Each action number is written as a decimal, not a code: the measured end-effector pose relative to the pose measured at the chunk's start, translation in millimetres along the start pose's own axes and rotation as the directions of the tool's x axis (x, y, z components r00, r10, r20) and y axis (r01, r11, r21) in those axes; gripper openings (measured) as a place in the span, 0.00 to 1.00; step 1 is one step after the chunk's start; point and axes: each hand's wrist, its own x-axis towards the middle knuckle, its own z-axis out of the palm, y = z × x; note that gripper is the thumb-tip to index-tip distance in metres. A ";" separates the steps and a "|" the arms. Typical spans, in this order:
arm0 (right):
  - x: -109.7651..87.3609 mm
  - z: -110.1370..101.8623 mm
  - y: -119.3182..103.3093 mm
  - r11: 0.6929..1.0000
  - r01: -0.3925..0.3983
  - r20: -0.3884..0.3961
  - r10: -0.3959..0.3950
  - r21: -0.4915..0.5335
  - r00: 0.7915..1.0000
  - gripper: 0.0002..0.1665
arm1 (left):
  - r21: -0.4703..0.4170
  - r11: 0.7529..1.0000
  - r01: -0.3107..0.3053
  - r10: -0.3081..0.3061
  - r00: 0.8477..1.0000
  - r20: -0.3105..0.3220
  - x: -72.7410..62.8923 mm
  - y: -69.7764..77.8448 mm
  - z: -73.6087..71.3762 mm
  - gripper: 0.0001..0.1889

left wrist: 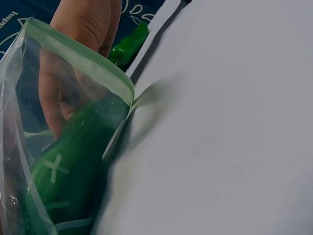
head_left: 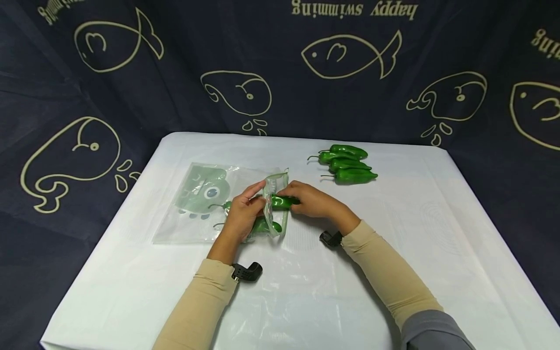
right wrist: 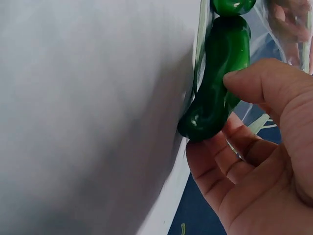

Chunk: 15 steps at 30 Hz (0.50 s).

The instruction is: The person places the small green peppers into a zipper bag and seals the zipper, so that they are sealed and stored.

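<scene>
A clear zip bag [head_left: 166,233] with a green zip strip and a green cartoon print lies on the table, its mouth facing right. My left hand [head_left: 242,211] grips the bag near that mouth, holding the film up and apart. My right hand [head_left: 312,199] pinches a green pepper [head_left: 282,201] by its tip, thumb on one side and fingers on the other. In the right wrist view this pepper [right wrist: 217,83] lies lengthwise in the bag opening. Another green pepper [head_left: 261,226] is inside the bag, partly covered by my left hand.
Several green peppers [head_left: 353,176] lie in a stack at the back of the white table [head_left: 393,233], right of the bag. A dark blue cloth [head_left: 280,107] with fish and whale outlines hangs behind the table. Each wrist wears a black camera mount [head_left: 248,272].
</scene>
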 end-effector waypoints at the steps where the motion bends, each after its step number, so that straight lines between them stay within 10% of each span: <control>1: 0.4 0.3 0.0 1.000 0.001 0.003 -0.001 -0.001 1.000 0.30 | -0.001 1.000 -0.001 0.001 1.000 -0.001 0.0 0.0 0.0 0.27; 15: 8.6 2.9 0.0 1.000 0.005 -0.013 -0.005 0.024 1.000 0.19 | 0.006 1.000 -0.003 0.003 1.000 -0.007 0.8 -1.5 -0.7 0.28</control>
